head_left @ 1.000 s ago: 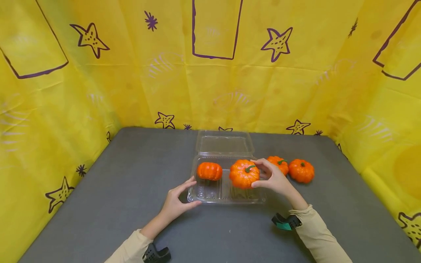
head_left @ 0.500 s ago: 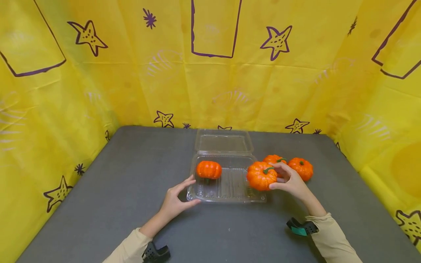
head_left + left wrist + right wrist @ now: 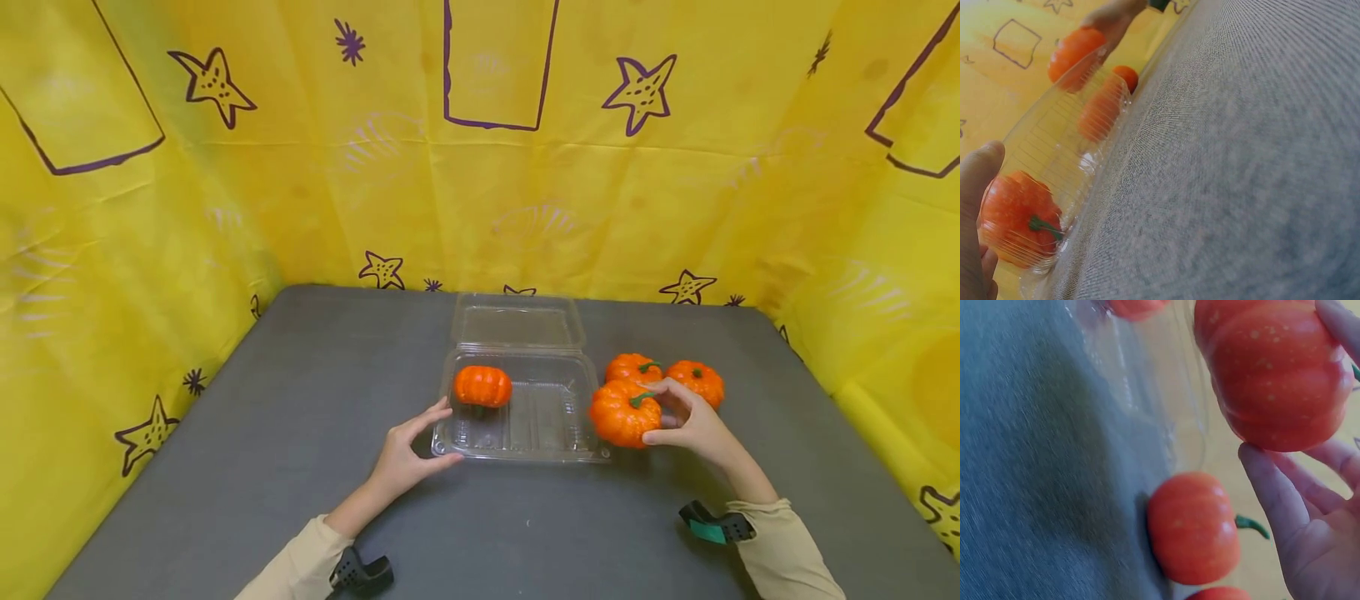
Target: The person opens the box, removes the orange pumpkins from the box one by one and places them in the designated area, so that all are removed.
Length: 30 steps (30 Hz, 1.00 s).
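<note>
My right hand [image 3: 696, 423] holds an orange toy pumpkin [image 3: 624, 415] with a green stem, thumb and fingertips on its sides. It hangs raised off the table beside the right end of a hinged clear plastic container [image 3: 551, 417]. Another pumpkin [image 3: 482, 387] lies on its side in the container's left half, its stem facing front; the right half shows bare ribbed plastic. My left hand [image 3: 405, 457] rests at the container's front left corner, fingers along the left side and thumb at the front edge, all fairly straight.
Two more pumpkins, one behind [image 3: 633, 367] the held one and one [image 3: 696, 382] further right, stand on the grey table [image 3: 315, 375]. The container's lid [image 3: 517, 323] lies open toward the back. A yellow patterned cloth [image 3: 480, 200] surrounds the table.
My right hand has carried its pumpkin rightward, from over the container's right half to beyond its right edge. The left hand and the container have stayed in place.
</note>
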### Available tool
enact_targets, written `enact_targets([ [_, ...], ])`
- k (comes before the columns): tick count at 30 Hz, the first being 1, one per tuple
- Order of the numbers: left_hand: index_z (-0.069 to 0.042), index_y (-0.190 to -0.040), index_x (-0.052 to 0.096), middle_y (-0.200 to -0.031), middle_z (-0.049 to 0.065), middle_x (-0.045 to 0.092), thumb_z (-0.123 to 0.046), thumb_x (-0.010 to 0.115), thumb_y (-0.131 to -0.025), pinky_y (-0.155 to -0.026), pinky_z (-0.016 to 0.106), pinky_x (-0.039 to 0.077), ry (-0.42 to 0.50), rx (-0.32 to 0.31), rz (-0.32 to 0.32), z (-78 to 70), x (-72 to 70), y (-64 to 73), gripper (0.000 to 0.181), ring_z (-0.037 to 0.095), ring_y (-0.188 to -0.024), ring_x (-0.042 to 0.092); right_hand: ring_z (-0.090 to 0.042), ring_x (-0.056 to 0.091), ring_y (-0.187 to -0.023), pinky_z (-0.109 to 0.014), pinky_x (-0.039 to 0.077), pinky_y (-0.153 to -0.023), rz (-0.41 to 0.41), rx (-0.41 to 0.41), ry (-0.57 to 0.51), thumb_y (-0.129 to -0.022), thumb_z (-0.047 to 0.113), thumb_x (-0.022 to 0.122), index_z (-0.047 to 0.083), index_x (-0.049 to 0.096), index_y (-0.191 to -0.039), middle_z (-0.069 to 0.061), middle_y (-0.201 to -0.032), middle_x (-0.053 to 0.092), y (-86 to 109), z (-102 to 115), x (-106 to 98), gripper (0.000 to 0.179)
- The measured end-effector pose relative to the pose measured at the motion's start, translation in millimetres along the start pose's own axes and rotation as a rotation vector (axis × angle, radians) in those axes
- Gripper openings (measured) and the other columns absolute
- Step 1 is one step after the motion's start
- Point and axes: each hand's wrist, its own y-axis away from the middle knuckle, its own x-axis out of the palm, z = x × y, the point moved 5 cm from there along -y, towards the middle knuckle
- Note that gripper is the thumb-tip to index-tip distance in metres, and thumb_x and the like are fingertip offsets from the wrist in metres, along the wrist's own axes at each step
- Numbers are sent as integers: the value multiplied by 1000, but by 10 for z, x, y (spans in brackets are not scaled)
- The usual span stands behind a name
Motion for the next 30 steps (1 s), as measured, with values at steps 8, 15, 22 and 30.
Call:
enact_targets([
  [8,7,-104,60,-113,26,54,0,83,-54,-92,24,36,-1,-15,-1,11,-4,7,56,38,-102,53,-6,52,-99,-22,48,-74,70,-22,-59,-69,-20,64,3,47,-109,7,-113,53,58,-48,-144,49],
  [15,8,-103,59,-112,28,54,2,83,-53,-92,24,36,0,2,-4,-20,-3,-7,56,40,-100,53,-5,46,-108,-21,46,-79,133,-9,-18,-71,-18,63,-10,34,-125,4,-122,47,91,-142,-198,61],
  [22,8,-103,59,-111,29,54,2,83,-53,-92,24,36,6,5,-3,-20,-4,-2,56,41,-100,53,0,43,-109,-17,43,-80,145,28,17,-71,-14,66,-12,35,-119,8,-119,46,116,-220,-232,58],
  [30,9,-103,59,-111,29,54,3,83,-53,-93,25,35,5,5,-2,-21,-5,-3,56,41,-101,53,2,41,-109,-14,39,-84,165,65,63,-71,-13,66,-12,36,-118,7,-117,46,147,-277,-302,56],
])
